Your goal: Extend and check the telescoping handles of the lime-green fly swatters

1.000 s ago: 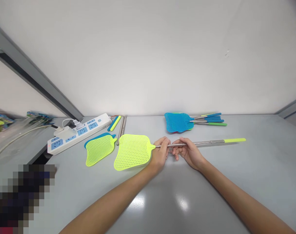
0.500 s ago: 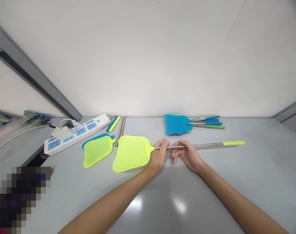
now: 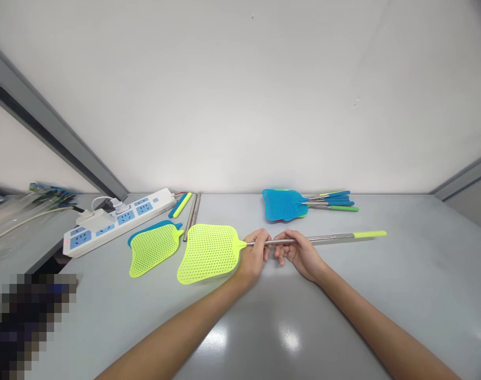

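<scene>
A yellow-green fly swatter with a telescopic metal shaft lies crosswise in my two hands, its perforated head to the left and its yellow-green grip to the right. My left hand is closed round the shaft just beside the head. Close to it, my right hand holds the shaft loosely between thumb and curled fingers. Left of this swatter lie a loose yellow-green swatter head and a blue swatter head partly under it.
Behind my hands lies a pile of swatters, a blue one on top. At the left are a white power strip with plugs, blue and yellow-green grips, and metal rods. A white wall bounds the grey table.
The whole view has shifted slightly, so things appear a little further left. Both hands keep their hold on the swatter, with hardly any change in pose.
</scene>
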Demonstrator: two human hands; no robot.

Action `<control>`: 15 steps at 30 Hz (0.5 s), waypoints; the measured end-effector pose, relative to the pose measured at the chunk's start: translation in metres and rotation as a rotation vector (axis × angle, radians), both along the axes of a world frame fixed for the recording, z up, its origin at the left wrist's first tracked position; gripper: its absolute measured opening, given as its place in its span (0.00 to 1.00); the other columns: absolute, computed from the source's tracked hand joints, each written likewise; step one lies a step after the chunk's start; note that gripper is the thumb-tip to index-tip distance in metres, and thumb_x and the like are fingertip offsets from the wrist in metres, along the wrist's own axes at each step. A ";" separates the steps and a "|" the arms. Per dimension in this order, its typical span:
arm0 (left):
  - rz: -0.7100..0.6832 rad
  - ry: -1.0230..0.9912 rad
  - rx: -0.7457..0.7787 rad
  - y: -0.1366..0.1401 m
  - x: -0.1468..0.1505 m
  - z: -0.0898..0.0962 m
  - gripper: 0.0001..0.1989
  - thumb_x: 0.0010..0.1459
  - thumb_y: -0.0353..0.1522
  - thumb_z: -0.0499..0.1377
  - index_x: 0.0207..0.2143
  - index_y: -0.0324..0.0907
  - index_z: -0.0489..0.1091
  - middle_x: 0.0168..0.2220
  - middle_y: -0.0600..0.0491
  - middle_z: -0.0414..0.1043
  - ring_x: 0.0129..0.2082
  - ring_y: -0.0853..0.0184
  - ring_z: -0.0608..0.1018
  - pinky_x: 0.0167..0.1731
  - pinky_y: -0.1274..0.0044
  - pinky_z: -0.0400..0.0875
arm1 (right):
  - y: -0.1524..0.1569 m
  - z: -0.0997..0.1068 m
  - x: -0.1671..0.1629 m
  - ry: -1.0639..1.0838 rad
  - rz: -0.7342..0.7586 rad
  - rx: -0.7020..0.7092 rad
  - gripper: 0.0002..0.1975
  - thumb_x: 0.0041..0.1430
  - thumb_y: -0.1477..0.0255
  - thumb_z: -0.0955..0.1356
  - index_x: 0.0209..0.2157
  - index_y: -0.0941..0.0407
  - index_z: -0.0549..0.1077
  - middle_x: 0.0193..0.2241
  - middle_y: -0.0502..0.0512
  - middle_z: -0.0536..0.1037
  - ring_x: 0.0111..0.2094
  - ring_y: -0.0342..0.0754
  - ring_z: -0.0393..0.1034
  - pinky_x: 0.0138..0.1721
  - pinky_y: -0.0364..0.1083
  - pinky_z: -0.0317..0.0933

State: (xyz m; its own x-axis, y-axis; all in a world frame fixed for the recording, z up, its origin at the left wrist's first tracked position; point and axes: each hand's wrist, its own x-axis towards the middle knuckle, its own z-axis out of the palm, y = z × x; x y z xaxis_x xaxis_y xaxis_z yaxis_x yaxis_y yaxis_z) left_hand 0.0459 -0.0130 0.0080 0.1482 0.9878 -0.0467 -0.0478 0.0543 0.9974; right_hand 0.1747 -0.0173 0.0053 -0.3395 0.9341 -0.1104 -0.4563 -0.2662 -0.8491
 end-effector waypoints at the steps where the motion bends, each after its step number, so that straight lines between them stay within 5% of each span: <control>1: 0.000 0.005 0.001 0.000 0.000 0.000 0.17 0.54 0.37 0.46 0.15 0.40 0.55 0.08 0.61 0.50 0.10 0.76 0.56 0.12 0.81 0.50 | 0.000 0.000 0.000 0.009 -0.002 0.000 0.18 0.56 0.67 0.56 0.26 0.62 0.72 0.18 0.56 0.74 0.16 0.44 0.65 0.21 0.43 0.59; 15: -0.023 -0.040 -0.038 0.001 0.000 0.001 0.16 0.52 0.36 0.46 0.15 0.40 0.57 0.08 0.60 0.55 0.08 0.77 0.54 0.12 0.82 0.47 | 0.000 0.000 0.001 0.032 0.021 0.004 0.18 0.56 0.68 0.56 0.26 0.61 0.72 0.19 0.56 0.73 0.17 0.42 0.64 0.22 0.43 0.57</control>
State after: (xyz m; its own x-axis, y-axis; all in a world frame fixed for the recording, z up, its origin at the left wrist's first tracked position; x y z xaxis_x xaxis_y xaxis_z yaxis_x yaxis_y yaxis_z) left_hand 0.0456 -0.0123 0.0090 0.1735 0.9818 -0.0773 -0.0858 0.0933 0.9919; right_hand 0.1758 -0.0169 0.0057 -0.3620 0.9273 -0.0954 -0.4774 -0.2723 -0.8355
